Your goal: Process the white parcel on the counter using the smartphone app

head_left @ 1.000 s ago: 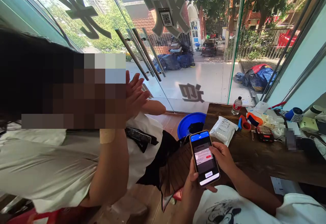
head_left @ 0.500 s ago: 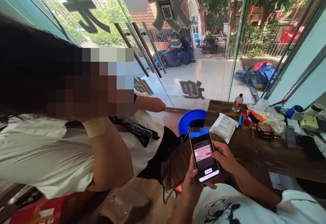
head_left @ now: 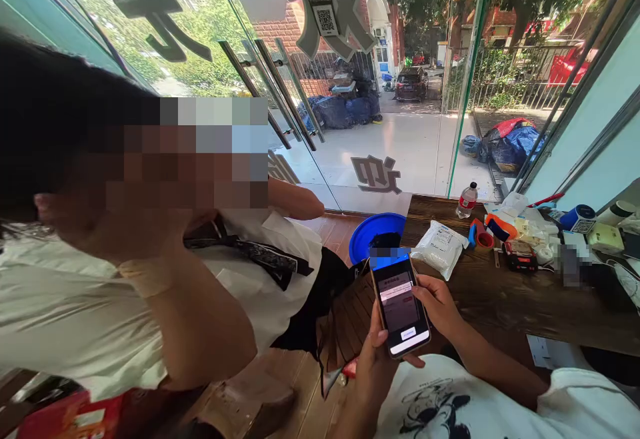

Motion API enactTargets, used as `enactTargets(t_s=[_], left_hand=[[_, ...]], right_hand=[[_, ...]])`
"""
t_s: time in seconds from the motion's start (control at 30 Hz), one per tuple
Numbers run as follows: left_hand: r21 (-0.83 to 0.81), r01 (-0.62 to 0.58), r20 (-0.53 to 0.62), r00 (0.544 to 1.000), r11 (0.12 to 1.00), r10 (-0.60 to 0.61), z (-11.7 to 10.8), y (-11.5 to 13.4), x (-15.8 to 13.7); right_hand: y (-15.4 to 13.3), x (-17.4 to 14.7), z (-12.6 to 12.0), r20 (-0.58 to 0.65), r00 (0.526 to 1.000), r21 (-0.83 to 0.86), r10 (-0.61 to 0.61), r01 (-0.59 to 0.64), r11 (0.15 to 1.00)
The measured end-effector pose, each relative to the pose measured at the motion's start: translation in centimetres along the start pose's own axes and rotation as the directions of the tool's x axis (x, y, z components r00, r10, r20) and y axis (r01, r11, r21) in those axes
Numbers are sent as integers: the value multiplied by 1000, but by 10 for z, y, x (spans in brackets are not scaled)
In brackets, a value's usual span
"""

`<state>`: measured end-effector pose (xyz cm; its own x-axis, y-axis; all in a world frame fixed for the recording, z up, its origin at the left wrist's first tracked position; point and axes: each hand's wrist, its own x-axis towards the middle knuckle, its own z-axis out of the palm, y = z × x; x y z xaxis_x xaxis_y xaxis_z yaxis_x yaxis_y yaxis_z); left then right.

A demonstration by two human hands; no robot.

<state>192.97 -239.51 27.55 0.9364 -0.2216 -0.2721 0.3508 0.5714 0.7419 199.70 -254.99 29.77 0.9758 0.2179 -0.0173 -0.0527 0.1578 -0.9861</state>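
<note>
A smartphone (head_left: 400, 306) with a lit screen is held upright in front of my white shirt. My left hand (head_left: 375, 352) wraps around its lower left side, with fingertips showing past the bottom right corner. At the phone's right edge is my right hand (head_left: 439, 300), fingers curled, its thumb over the screen. The screen shows a dark page with a pale band, a small red button and a white button low down. Just behind the phone, a white plastic package (head_left: 440, 249) lies on the dark wooden table (head_left: 480, 306).
Another person in a white shirt (head_left: 270, 252) sits close on the left, arms raised near the head. A blue basin (head_left: 360, 239) stands by the table. A bottle (head_left: 467, 200), an orange tape dispenser (head_left: 500, 227) and clutter crowd the table's back. Glass doors (head_left: 350, 126) stand ahead.
My right thumb has moved up along the phone's screen, and the pale band on it sits higher and narrower. The other person's head and near forearm have shifted left.
</note>
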Motion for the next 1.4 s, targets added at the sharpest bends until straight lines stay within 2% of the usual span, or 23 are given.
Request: enactTargets(t_s=[0.1,0.17,0.47,0.6,0.73,0.97,1.4], left_hand=[[-60,-16,105,994,998,22,8,6,0],[-85,-26,123,992,996,36,9,8,-1],[-142,-58,102,992,988,72,13,6,-2],[-66,-43,91,995,997,49,17,10,-3],[27,-20,22,1000,999,19,22,13,-5],[56,5,-31,1000,998,-3,23,12,-8],[75,-24,12,1000,997,23,20,11,-7]], right_hand=[[0,0,1,1,1000,6,8,-8,1000],[0,0,1,2,1000,7,6,-6,1000],[2,0,-1,27,999,-21,-22,22,1000],[0,-1,4,-18,992,-4,-128,128,992],[-5,-1,14,-67,979,-64,-193,189,980],[-7,-2,21,-66,982,-164,-175,162,973],[-7,1,22,-97,974,-225,-206,181,958]])
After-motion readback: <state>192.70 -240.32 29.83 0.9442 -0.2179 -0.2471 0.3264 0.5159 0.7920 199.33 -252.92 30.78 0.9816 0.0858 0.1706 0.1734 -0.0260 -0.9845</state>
